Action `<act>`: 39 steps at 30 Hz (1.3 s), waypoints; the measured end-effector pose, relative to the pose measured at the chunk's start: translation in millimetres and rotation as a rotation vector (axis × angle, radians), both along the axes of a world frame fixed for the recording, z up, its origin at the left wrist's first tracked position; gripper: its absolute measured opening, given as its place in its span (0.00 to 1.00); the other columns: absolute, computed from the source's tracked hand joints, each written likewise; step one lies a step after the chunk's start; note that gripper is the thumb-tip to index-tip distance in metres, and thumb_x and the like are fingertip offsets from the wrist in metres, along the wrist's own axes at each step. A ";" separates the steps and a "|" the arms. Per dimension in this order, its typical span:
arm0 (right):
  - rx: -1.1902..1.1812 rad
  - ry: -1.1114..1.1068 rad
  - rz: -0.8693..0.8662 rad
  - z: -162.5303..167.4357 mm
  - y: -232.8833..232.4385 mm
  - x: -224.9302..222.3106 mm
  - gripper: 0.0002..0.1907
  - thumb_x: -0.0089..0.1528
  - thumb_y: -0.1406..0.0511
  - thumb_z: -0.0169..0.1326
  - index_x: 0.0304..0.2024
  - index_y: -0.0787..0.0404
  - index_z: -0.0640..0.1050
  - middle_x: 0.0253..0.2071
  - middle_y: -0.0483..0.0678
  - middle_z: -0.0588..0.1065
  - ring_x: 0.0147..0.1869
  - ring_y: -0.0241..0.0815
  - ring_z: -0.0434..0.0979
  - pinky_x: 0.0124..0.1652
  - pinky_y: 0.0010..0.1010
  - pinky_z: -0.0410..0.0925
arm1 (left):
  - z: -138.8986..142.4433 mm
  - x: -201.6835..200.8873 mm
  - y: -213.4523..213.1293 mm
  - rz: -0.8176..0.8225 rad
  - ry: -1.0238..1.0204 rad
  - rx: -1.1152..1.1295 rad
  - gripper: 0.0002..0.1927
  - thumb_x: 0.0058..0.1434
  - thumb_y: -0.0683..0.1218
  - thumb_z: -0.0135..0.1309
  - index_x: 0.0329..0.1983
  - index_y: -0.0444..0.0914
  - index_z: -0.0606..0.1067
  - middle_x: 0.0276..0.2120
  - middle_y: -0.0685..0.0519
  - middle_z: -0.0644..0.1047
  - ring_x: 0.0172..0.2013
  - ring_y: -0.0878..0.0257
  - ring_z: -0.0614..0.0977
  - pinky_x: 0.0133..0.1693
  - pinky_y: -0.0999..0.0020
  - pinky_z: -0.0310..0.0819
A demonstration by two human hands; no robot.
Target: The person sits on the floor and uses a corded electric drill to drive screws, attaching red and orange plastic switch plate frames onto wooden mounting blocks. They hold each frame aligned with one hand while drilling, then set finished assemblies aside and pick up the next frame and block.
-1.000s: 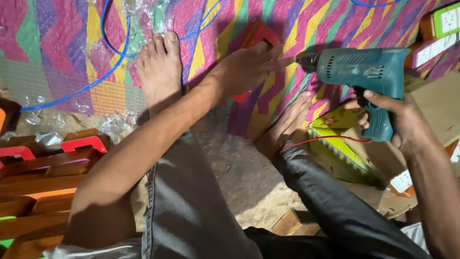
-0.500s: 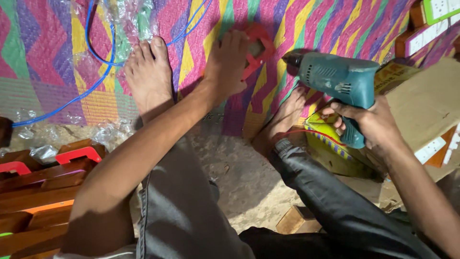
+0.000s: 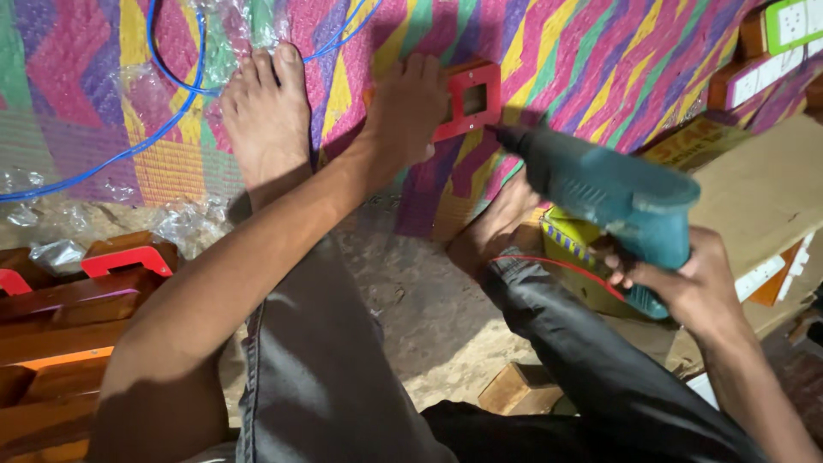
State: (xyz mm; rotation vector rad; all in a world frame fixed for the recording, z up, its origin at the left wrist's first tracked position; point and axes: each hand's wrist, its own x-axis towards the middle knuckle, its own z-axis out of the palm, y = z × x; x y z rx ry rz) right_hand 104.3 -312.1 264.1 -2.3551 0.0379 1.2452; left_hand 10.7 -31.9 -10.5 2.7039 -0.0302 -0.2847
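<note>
Upper centre of the frame: the left hand lay flat, fingers spread, pressing the red frame onto the woven mat.
Change: half a second before, the teal drill sat level at the right, its tip clear of the frame; now it was tilted up and leftward, its bit just touching the frame's lower right corner.
Meaning: judging by that, the work had gone from aiming to the point of driving into that corner.
Right hand: closed round the drill's grip, middle right.
Hands: two, both the person's own.
Bare feet: two, one upper left, one at centre.
Drills: one.
Red frames: one under the hand, one more at left on wooden blocks.
Blue cable: one, looping at upper left.
White sockets: at least two, upper right.
</note>
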 end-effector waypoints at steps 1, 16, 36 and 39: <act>0.015 0.002 0.016 -0.9 -2.8 -2.9 0.20 0.50 0.81 0.52 0.46 0.76 0.79 0.37 0.57 0.81 0.34 0.44 0.82 0.37 0.33 0.75 | 0.1 0.4 -0.2 0.018 -0.028 0.013 0.41 0.32 0.59 0.71 0.48 0.34 0.75 0.44 0.47 0.72 0.48 0.52 0.72 0.48 0.58 0.69; 0.001 0.022 -0.066 -17.4 -1.1 -10.6 0.18 0.52 0.80 0.52 0.45 0.76 0.78 0.37 0.58 0.81 0.35 0.44 0.82 0.37 0.33 0.74 | -1.4 -2.8 1.6 0.047 -0.102 -0.029 0.41 0.30 0.59 0.72 0.46 0.34 0.76 0.41 0.48 0.73 0.46 0.53 0.73 0.45 0.59 0.69; -0.355 0.000 0.130 -16.0 44.4 -3.2 0.06 0.51 0.76 0.55 0.31 0.71 0.80 0.27 0.55 0.80 0.29 0.44 0.80 0.34 0.37 0.71 | -5.3 -0.2 0.8 0.001 -0.144 -0.097 0.39 0.29 0.57 0.73 0.44 0.32 0.77 0.42 0.45 0.73 0.47 0.52 0.74 0.46 0.58 0.69; -0.410 -0.014 0.194 -11.5 51.0 -5.6 0.04 0.52 0.75 0.55 0.27 0.70 0.80 0.24 0.54 0.80 0.29 0.44 0.80 0.35 0.37 0.71 | -5.1 1.2 1.1 -0.022 -0.161 -0.104 0.36 0.31 0.55 0.72 0.43 0.32 0.78 0.41 0.45 0.73 0.46 0.51 0.74 0.48 0.58 0.69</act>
